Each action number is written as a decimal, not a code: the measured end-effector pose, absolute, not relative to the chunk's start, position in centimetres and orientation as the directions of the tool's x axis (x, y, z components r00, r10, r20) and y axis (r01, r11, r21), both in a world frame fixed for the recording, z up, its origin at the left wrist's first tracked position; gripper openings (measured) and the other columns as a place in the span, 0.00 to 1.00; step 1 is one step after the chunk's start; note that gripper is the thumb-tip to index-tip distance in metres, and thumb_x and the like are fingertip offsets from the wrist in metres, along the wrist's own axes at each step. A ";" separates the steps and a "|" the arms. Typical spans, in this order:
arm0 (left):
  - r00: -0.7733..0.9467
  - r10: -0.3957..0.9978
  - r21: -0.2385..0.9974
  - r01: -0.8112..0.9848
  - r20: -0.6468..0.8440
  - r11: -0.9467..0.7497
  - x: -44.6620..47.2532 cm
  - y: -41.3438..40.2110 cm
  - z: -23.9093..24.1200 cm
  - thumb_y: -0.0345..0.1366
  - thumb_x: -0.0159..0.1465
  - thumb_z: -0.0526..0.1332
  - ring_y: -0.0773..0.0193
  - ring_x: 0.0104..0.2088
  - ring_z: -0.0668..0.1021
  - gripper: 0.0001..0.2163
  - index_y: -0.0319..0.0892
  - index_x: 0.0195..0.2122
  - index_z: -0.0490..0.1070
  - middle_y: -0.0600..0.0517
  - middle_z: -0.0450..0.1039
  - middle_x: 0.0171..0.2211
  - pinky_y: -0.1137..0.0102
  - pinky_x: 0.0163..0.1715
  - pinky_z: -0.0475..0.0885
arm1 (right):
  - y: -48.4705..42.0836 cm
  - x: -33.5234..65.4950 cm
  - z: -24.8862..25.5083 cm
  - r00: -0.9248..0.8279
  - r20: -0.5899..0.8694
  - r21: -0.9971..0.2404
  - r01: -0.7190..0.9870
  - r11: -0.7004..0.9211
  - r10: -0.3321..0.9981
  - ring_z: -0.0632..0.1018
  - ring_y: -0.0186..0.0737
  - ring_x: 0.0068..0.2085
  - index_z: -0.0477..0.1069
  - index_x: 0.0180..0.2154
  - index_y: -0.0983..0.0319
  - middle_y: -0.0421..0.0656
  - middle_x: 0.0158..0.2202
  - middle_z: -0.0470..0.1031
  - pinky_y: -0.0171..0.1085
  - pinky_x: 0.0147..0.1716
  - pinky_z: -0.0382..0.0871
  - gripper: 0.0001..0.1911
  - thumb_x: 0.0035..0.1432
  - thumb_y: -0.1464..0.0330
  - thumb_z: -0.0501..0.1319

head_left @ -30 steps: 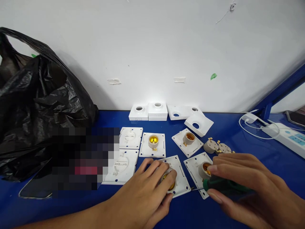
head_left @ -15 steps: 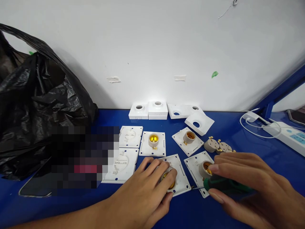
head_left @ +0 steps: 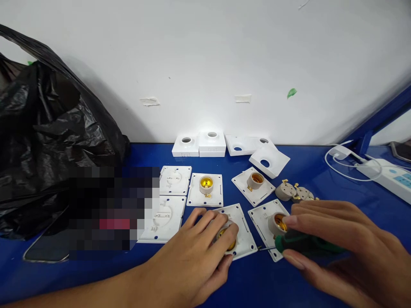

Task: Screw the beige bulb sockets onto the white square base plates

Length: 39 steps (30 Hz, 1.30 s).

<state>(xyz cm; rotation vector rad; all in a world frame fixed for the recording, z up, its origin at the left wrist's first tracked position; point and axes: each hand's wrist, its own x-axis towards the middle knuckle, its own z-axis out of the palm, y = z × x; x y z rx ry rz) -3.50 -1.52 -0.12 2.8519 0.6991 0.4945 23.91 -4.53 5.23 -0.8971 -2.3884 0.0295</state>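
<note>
One screwdriver (head_left: 300, 241), four socketed plates (head_left: 205, 189), two bare plates (head_left: 174, 180).

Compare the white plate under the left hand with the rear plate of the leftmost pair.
The plate under the left hand carries a gold-lined socket; the rear plate has none. The hand hides part of the first plate, none of the rear plate. The first plate lies askew; the rear plate sits nearly straight. Both are white, with holes near their corners.

Bright light whitens the wall (head_left: 205, 64) behind the bench (head_left: 253, 282), strongest near its back edge; pixelation blots its left side.
</note>
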 end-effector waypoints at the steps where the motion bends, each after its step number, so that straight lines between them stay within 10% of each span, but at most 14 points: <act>1: 0.835 0.474 0.234 0.420 0.278 -0.877 -3.5 -1.5 -0.2 0.33 0.76 0.58 0.50 0.52 0.76 0.09 0.39 0.55 0.69 0.46 0.76 0.53 0.54 0.55 0.68 | -4.6 24.0 5.2 -0.606 0.511 -0.214 0.598 0.772 0.610 0.82 0.40 0.30 0.69 0.53 0.59 0.39 0.34 0.81 0.41 0.30 0.77 0.09 0.73 0.68 0.60; 39: 0.850 0.449 0.207 0.404 0.273 -0.891 -3.4 -1.1 -0.3 0.32 0.79 0.50 0.48 0.53 0.74 0.13 0.36 0.59 0.67 0.42 0.73 0.52 0.53 0.56 0.67 | -5.6 25.1 4.8 -0.512 0.403 -0.237 0.742 0.627 0.759 0.87 0.40 0.43 0.68 0.58 0.52 0.34 0.48 0.84 0.36 0.47 0.80 0.16 0.72 0.58 0.61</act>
